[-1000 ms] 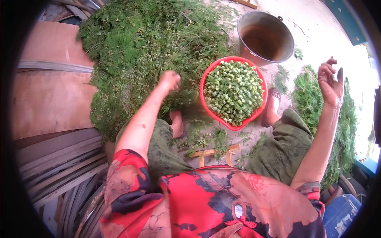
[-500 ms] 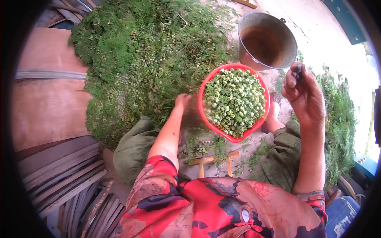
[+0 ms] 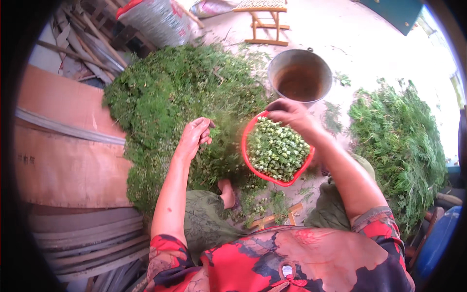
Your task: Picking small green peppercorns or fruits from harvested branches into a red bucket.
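Note:
My left hand (image 3: 195, 136) is curled around thin green stems at the edge of a big heap of leafy green plants (image 3: 180, 102). My right hand (image 3: 290, 115) hovers over the far rim of a red plastic basin (image 3: 253, 165), fingers pinched together; whether it holds anything I cannot make out. The basin is filled with small pale green flower heads (image 3: 276, 149) and sits on the ground in front of my knees.
A grey metal bucket (image 3: 300, 77) stands just beyond the basin. A second heap of stripped greens (image 3: 401, 141) lies at the right. Brown cardboard (image 3: 63, 146) and stacked planks (image 3: 82, 238) are at the left. A small wooden stool (image 3: 261, 19) stands far back.
My right hand came from the right side to above the basin's far rim. My left hand stayed at the big heap's edge and closed on stems. The view shifted upward and right.

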`<state>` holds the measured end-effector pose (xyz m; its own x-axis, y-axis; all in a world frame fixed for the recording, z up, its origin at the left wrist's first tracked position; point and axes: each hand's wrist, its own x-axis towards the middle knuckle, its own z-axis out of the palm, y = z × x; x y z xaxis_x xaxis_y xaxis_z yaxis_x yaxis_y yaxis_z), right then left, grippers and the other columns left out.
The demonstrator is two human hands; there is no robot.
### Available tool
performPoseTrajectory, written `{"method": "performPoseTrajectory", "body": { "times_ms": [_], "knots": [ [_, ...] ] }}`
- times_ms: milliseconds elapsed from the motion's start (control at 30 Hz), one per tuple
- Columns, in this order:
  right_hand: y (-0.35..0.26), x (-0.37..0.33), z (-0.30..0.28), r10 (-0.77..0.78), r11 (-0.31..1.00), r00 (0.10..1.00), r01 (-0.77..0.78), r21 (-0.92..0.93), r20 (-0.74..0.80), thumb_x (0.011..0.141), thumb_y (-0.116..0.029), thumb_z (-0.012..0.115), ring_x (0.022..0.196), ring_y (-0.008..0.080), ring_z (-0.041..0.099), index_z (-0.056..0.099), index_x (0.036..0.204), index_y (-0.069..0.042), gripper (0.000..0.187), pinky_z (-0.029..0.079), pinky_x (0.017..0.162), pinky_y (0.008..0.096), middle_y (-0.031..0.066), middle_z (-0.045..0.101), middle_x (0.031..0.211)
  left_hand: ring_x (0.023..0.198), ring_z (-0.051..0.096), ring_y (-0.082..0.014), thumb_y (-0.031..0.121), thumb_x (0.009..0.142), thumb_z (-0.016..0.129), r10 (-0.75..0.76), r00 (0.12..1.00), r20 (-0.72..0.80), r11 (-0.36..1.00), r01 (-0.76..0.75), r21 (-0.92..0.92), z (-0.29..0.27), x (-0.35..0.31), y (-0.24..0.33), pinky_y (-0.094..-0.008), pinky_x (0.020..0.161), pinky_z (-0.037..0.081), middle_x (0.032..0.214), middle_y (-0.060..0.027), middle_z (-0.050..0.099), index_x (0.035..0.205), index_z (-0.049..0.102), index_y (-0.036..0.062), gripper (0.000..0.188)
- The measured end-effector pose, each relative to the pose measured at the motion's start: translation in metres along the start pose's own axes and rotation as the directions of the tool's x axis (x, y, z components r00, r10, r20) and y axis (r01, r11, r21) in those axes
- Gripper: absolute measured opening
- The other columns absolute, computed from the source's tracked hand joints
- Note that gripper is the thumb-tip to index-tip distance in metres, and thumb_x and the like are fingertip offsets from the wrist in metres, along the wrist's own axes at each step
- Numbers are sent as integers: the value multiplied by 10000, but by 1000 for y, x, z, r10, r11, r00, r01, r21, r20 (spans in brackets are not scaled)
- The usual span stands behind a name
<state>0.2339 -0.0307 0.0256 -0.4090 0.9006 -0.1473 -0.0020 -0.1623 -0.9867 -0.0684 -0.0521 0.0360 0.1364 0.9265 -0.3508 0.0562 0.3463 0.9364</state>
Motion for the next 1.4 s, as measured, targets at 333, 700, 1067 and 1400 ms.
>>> {"method": "performPoseTrajectory", "body": {
  "times_ms": [333, 700, 1067, 1400],
  "knots": [
    [-8, -10, 28, 57, 991, 980, -32, -133, 191, 867, -325, 515, 940, 158, 521, 488, 1161, -15, 429, 412, 819, 297, 93, 579, 1031, 436, 365, -39, 257, 839, 582, 57, 996, 66, 998, -55, -39, 84, 8, 24, -190, 435, 359, 558, 36, 444, 825, 564, 29, 229],
    [10, 5, 37, 153, 797, 915, -338, 501, 373, 834, -308, 581, 959, 156, 548, 417, 1182, -33, 473, 455, 804, 313, 58, 547, 1080, 404, 379, -14, 202, 715, 719, 12, 1000, -25, 965, -18, -262, 97, 37, 11, -161, 352, 287, 605, 60, 517, 837, 564, 106, 220],
    [16, 10, 51, 220, 919, 972, -235, 317, 83, 756, -302, 677, 753, 116, 544, 250, 1294, 56, 775, 457, 619, 270, 51, 576, 920, 467, 468, -57, 146, 751, 681, 6, 958, -288, 939, -104, -326, 109, 44, 2, -200, 360, 366, 694, -6, 540, 853, 543, 48, 198],
    [8, 7, 48, 242, 957, 968, -249, 149, 66, 830, -169, 513, 525, 74, 453, 506, 997, 6, 242, 358, 449, 217, 13, 513, 691, 426, 378, -51, 218, 805, 630, -265, 964, -35, 785, 195, -588, 101, 51, -1, -167, 335, 260, 733, -24, 535, 842, 498, 100, 181]
  ]
}}
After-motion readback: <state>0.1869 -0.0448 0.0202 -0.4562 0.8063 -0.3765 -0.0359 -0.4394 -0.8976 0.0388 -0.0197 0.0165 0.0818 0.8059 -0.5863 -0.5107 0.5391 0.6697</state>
